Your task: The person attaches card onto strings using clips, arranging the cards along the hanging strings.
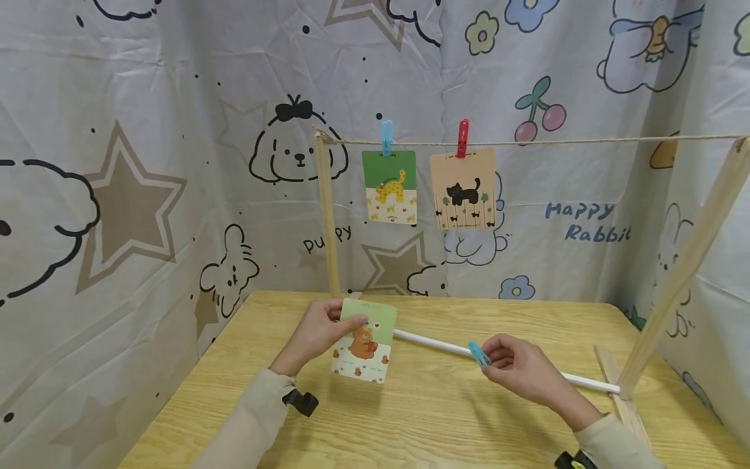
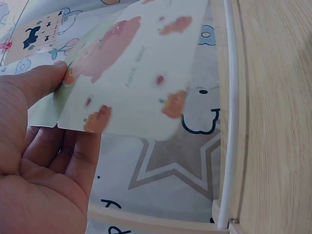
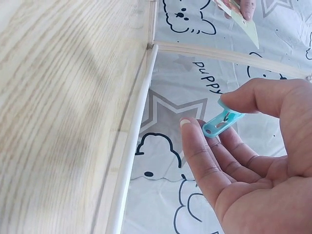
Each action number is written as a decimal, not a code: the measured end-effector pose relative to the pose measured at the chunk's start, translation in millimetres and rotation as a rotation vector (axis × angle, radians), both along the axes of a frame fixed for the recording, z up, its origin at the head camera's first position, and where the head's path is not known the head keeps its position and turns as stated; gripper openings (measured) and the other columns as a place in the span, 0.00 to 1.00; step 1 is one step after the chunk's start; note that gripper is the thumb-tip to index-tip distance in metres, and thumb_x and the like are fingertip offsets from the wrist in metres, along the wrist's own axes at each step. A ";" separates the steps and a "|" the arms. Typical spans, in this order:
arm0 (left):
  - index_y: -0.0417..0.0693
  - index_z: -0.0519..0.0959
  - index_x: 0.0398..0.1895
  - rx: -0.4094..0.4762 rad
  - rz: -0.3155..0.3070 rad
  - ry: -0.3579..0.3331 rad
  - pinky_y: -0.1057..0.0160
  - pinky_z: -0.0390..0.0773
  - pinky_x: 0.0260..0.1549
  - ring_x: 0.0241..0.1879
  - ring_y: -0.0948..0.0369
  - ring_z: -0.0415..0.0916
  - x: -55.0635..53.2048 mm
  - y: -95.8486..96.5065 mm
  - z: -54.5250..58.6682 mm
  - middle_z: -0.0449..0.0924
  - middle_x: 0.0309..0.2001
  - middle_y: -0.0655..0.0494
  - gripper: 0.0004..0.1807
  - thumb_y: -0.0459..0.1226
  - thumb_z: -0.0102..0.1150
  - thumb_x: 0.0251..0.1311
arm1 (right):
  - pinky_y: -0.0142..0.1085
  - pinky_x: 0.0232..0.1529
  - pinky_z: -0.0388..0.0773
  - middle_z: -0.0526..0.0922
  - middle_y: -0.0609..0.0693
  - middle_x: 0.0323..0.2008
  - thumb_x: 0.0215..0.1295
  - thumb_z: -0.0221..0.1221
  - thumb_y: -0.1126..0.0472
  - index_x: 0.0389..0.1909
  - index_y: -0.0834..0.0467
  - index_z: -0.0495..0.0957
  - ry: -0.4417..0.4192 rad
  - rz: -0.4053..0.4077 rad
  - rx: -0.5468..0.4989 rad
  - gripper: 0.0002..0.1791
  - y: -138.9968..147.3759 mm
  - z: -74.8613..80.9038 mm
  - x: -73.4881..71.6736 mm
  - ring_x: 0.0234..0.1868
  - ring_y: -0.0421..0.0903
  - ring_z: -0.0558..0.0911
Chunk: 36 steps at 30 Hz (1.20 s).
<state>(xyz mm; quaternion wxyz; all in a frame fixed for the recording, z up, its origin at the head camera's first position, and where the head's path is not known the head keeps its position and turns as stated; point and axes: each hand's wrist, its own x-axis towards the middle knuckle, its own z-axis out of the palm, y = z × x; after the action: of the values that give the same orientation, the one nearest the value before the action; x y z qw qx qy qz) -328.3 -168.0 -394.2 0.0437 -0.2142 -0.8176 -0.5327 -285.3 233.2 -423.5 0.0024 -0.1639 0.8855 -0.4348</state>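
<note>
A green and white card (image 1: pixel 363 355) with a brown bear on it is pinched between the thumb and fingers of my left hand (image 1: pixel 319 332), above the table's left half. The left wrist view shows the same card (image 2: pixel 146 92) close up, with the thumb on its printed face. My right hand (image 1: pixel 524 368) holds a light blue clothespin (image 1: pixel 478 354) by thumb and fingertips, to the right of the card and apart from it. In the right wrist view the clothespin (image 3: pixel 223 122) lies between thumb and fingers.
A string (image 1: pixel 556 140) runs between two wooden posts (image 1: pixel 682 273). From it hang a yellow-cat card (image 1: pixel 389 195) under a blue clothespin (image 1: pixel 387 137) and a black-cat card (image 1: pixel 465 202) under a red clothespin (image 1: pixel 463 137). A white rod (image 1: pixel 430 342) crosses low behind my hands, over the wooden table (image 1: pixel 422 417).
</note>
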 end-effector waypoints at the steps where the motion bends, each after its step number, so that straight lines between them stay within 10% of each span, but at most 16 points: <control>1: 0.49 0.88 0.42 0.001 -0.001 0.005 0.67 0.58 0.18 0.17 0.65 0.60 -0.4 0.7 0.1 0.89 0.31 0.52 0.14 0.49 0.70 0.65 | 0.33 0.40 0.82 0.85 0.49 0.39 0.64 0.70 0.61 0.47 0.59 0.80 0.003 -0.002 0.003 0.14 0.0 1.0 0.1 0.42 0.45 0.84; 36: 0.51 0.90 0.41 0.038 -0.058 0.038 0.66 0.64 0.19 0.24 0.64 0.76 -9.4 32.8 12.5 0.90 0.31 0.55 0.14 0.50 0.72 0.63 | 0.32 0.41 0.83 0.84 0.51 0.40 0.66 0.69 0.61 0.50 0.61 0.80 0.045 -0.067 0.007 0.15 5.8 31.0 8.8 0.42 0.45 0.83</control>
<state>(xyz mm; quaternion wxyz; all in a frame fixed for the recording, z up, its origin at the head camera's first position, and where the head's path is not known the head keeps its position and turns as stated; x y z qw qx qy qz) -337.7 -135.2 -381.6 0.0478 -0.2472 -0.7997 -0.5450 -276.5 239.0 -392.6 -0.0313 -0.1440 0.8917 -0.4279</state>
